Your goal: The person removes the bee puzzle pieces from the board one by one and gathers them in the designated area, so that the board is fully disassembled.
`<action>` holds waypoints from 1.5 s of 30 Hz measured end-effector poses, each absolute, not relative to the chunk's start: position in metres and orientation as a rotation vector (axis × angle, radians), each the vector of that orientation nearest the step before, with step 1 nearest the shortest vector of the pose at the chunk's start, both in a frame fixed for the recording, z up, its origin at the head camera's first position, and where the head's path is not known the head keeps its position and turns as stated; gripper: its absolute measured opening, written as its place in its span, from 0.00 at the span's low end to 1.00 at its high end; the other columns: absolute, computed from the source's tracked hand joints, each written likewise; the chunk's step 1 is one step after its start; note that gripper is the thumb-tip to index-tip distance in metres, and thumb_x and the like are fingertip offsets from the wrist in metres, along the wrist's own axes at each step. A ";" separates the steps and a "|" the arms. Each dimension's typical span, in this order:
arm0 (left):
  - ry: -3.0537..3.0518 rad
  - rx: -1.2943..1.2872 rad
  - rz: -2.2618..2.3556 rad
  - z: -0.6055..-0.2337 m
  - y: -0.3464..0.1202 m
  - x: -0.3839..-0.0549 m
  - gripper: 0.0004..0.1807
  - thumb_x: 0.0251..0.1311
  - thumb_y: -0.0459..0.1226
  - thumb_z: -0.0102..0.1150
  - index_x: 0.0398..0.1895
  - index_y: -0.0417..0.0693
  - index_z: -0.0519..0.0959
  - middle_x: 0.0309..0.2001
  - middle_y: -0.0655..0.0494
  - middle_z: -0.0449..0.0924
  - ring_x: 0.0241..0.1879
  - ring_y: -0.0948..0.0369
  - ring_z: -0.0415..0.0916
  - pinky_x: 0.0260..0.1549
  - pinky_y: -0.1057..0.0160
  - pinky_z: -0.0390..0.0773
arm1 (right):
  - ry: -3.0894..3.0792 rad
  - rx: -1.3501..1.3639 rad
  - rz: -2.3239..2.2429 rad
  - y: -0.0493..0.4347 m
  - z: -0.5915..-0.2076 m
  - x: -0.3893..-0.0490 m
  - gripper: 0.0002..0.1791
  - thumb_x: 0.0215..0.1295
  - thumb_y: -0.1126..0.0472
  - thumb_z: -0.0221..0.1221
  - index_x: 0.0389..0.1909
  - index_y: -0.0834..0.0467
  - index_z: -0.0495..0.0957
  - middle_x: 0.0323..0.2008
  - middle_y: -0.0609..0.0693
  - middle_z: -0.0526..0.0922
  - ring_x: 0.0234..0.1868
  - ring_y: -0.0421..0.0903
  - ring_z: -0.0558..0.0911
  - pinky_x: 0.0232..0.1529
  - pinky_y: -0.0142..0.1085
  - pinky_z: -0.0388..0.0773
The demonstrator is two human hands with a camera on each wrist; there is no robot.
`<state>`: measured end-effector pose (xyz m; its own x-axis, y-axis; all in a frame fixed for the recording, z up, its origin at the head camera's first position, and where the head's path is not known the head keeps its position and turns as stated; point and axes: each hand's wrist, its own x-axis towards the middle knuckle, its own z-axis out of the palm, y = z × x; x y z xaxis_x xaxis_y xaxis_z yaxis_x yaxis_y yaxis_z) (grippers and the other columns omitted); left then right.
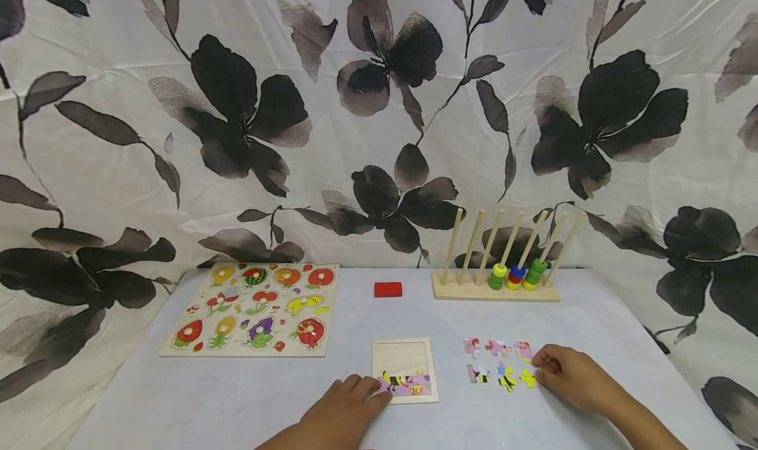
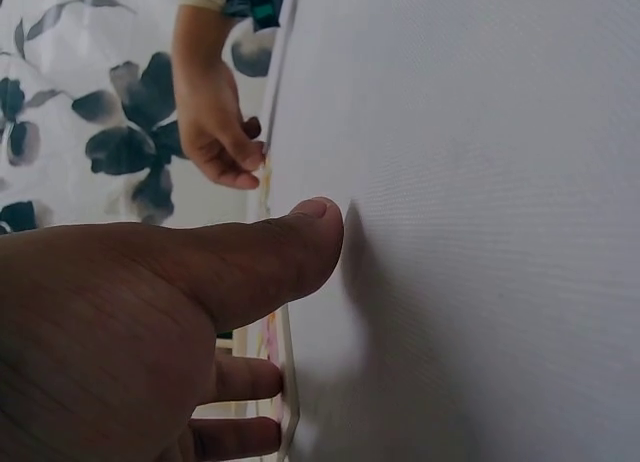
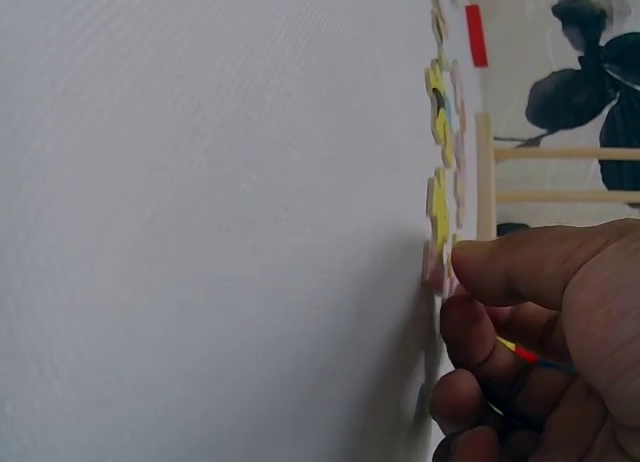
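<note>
A wooden puzzle tray (image 1: 403, 350) lies mid-table, with pink and yellow bee-pattern pieces (image 1: 408, 384) along its near side. My left hand (image 1: 346, 410) rests at the tray's lower left corner, fingers fairly straight; the left wrist view shows the thumb (image 2: 290, 247) extended. To the right of the tray, loose jigsaw pieces (image 1: 499, 349) lie in two rows. At their right end is my right hand (image 1: 568, 377), fingers curled. Seen from the right wrist, its thumb and forefinger pinch at a pinkish puzzle piece (image 3: 435, 267), mostly hidden, beside a yellow piece (image 3: 440, 207).
A fruit peg puzzle board (image 1: 243, 312) lies at the back left. Behind the tray is a red block (image 1: 387, 289). A wooden stand (image 1: 497, 293) with upright pegs and coloured rings is at the back right. Floral cloth (image 1: 379, 127) hangs behind the table.
</note>
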<state>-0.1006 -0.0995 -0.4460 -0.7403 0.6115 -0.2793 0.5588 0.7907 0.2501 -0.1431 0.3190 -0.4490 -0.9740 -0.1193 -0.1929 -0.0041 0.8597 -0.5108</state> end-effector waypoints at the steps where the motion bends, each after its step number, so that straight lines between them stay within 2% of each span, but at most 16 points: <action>1: 2.635 0.902 0.214 -0.447 -0.101 -0.100 0.51 0.46 0.74 0.66 0.72 0.60 0.72 0.66 0.59 0.69 0.62 0.55 0.67 0.62 0.40 0.72 | 2.821 -0.090 -0.771 0.318 -0.448 -0.143 0.06 0.66 0.63 0.65 0.42 0.56 0.82 0.25 0.46 0.73 0.29 0.44 0.71 0.29 0.36 0.67; 17: 2.671 1.024 0.213 -0.451 -0.110 -0.096 0.50 0.51 0.77 0.56 0.71 0.59 0.72 0.69 0.58 0.68 0.66 0.53 0.67 0.61 0.42 0.73 | 2.889 -0.342 -0.816 0.249 -0.434 -0.149 0.04 0.65 0.62 0.66 0.39 0.52 0.83 0.24 0.41 0.73 0.27 0.41 0.71 0.29 0.34 0.69; 27: 2.670 1.004 0.161 -0.454 -0.113 -0.091 0.50 0.52 0.77 0.54 0.75 0.62 0.69 0.74 0.57 0.62 0.69 0.50 0.64 0.63 0.40 0.71 | 2.884 -0.559 -0.755 0.201 -0.433 -0.148 0.05 0.64 0.60 0.69 0.38 0.50 0.83 0.27 0.36 0.74 0.34 0.40 0.72 0.35 0.37 0.73; 36: 2.720 0.986 0.184 -0.461 -0.115 -0.083 0.51 0.53 0.80 0.45 0.74 0.64 0.70 0.68 0.58 0.65 0.67 0.49 0.63 0.63 0.39 0.70 | 2.836 -0.755 -0.741 0.165 -0.436 -0.146 0.06 0.64 0.59 0.68 0.40 0.50 0.84 0.29 0.33 0.75 0.36 0.37 0.73 0.37 0.36 0.76; 45: 2.695 0.933 0.159 -0.461 -0.114 -0.084 0.49 0.54 0.80 0.44 0.74 0.66 0.70 0.71 0.57 0.66 0.69 0.46 0.64 0.61 0.36 0.70 | 2.775 -0.971 -0.719 0.137 -0.443 -0.152 0.10 0.66 0.61 0.67 0.47 0.53 0.86 0.31 0.33 0.76 0.40 0.35 0.73 0.38 0.32 0.76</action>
